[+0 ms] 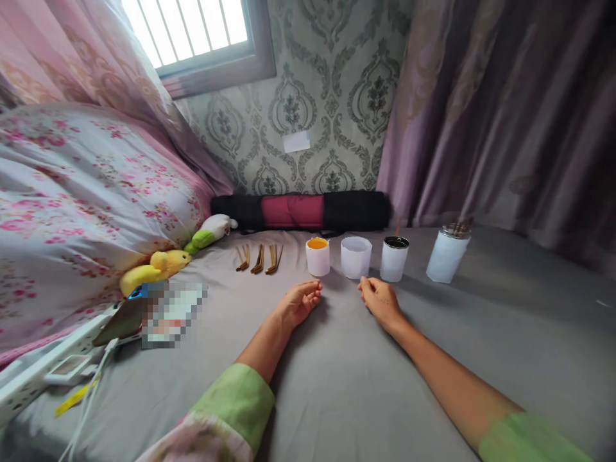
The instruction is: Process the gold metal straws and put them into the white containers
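My left hand (pixel 299 301) rests on the grey sheet, fingers loosely curled with nothing in them, just below a white cup with an orange top (pixel 318 256). My right hand (pixel 380 299) lies on the sheet too, fingers loosely bent and holding nothing, just below an empty white cup (pixel 356 256). Right of that stands a white cup with a dark top (pixel 394 258) and a thin stick rising behind it. Farther right is a white container (pixel 447 255) with dark sticks in it. Three small bundles of thin brown sticks (pixel 258 258) lie left of the cups.
A black and red roll (pixel 301 211) lies against the patterned wall. A floral duvet (pixel 72 212) piles up at left with a yellow and green plush toy (pixel 158 266) beside it. White cables and a white tray (pixel 58 375) sit at the lower left. Curtains hang at right.
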Motion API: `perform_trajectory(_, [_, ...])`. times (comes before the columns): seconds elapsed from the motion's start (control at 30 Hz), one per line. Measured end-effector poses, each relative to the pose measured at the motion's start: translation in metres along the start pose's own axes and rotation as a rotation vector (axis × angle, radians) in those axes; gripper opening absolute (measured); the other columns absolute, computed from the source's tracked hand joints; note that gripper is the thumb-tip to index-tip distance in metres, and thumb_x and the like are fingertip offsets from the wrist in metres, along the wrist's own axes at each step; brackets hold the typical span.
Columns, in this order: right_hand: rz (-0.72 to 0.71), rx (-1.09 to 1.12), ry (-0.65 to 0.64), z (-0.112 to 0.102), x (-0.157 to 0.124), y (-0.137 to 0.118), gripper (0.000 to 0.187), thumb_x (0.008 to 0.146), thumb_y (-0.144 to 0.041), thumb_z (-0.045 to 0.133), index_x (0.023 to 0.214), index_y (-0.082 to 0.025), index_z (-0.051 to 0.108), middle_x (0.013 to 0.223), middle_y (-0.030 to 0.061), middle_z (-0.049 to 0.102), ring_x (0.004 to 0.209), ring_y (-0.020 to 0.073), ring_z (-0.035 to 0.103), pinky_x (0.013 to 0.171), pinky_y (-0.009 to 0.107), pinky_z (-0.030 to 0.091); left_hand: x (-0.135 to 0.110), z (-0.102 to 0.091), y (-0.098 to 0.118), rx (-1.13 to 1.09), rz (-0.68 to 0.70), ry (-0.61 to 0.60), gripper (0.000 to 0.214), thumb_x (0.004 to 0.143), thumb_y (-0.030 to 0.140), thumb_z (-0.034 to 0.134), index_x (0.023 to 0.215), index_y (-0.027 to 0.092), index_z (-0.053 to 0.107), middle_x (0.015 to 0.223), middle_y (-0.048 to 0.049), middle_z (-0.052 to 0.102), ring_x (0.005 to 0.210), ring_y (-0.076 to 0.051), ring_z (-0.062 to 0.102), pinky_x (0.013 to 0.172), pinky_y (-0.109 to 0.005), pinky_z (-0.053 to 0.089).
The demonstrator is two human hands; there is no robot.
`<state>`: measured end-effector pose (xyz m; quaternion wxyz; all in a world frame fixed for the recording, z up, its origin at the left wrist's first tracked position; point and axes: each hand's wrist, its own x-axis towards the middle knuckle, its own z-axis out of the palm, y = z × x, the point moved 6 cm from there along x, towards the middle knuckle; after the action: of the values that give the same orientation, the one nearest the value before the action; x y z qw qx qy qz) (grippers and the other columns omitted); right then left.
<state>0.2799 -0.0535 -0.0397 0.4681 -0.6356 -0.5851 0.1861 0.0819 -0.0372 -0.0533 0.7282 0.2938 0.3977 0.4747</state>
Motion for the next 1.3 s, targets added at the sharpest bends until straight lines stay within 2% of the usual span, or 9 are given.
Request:
perform_trajectory(0.23, [0.006, -0.003, -0.003, -0.001, 0.000, -0.002, 0.040, 0.079, -0.044, 0.035, 0.066, -0.016, 0.060, 0.052, 0.0028, 0.056, 0.045, 0.0113, 0.049, 0.047, 0.022, 0.033, 0.011, -0.016, 0.020, 0.175, 0.053, 0.097, 0.007, 0.069, 0.007, 0.059, 0.074, 0.009, 0.055, 0.063, -0.0035, 0.057, 0.047, -0.004, 0.052, 0.042, -0.014, 0.041])
perform_trajectory(0.63, [0.007, -0.008, -0.006, -0.003, -0.003, -0.006, 0.038, 0.079, -0.041, 0.035, 0.065, -0.016, 0.059, 0.052, 0.0030, 0.057, 0.045, 0.0114, 0.049, 0.047, 0.022, 0.033, 0.027, -0.064, 0.093, 0.692, 0.182, 0.343, 0.008, 0.065, 0.013, 0.060, 0.066, 0.011, 0.052, 0.052, -0.0016, 0.054, 0.040, -0.005, 0.045, 0.038, -0.016, 0.034])
perform_trajectory(0.83, [-0.009, -0.011, -0.011, -0.002, -0.002, -0.005, 0.039, 0.079, -0.042, 0.034, 0.065, -0.016, 0.060, 0.052, 0.0027, 0.057, 0.046, 0.0117, 0.050, 0.048, 0.022, 0.034, 0.023, -0.069, 0.122, 1.000, 0.235, 0.426, 0.008, 0.062, 0.014, 0.059, 0.057, 0.012, 0.053, 0.042, 0.0018, 0.047, 0.038, -0.005, 0.041, 0.038, -0.016, 0.030])
perform_trajectory(0.93, [-0.009, -0.018, -0.013, -0.001, -0.001, -0.004, 0.039, 0.079, -0.042, 0.034, 0.065, -0.016, 0.060, 0.053, 0.0027, 0.057, 0.046, 0.0117, 0.050, 0.049, 0.022, 0.034, 0.024, -0.072, 0.134, 1.136, 0.254, 0.487, 0.003, 0.062, 0.015, 0.058, 0.062, 0.012, 0.057, 0.043, 0.0011, 0.049, 0.041, -0.007, 0.045, 0.039, -0.017, 0.032])
perform_trajectory(1.0, [-0.007, -0.022, -0.015, -0.001, -0.001, -0.003, 0.039, 0.079, -0.042, 0.034, 0.066, -0.016, 0.060, 0.054, 0.0029, 0.058, 0.047, 0.0117, 0.050, 0.049, 0.022, 0.034, 0.026, -0.075, 0.140, 1.223, 0.256, 0.520, 0.008, 0.061, 0.016, 0.058, 0.067, 0.011, 0.060, 0.046, -0.0004, 0.053, 0.043, -0.009, 0.048, 0.041, -0.018, 0.034])
perform_trajectory(1.3, [0.001, -0.016, -0.017, -0.001, -0.002, -0.003, 0.040, 0.079, -0.044, 0.034, 0.066, -0.016, 0.060, 0.057, 0.0044, 0.059, 0.048, 0.0124, 0.051, 0.048, 0.022, 0.034, 0.033, -0.076, 0.147, 1.535, 0.246, 0.546, 0.016, 0.060, 0.014, 0.056, 0.071, 0.012, 0.067, 0.048, -0.0041, 0.057, 0.052, -0.015, 0.056, 0.051, -0.022, 0.040])
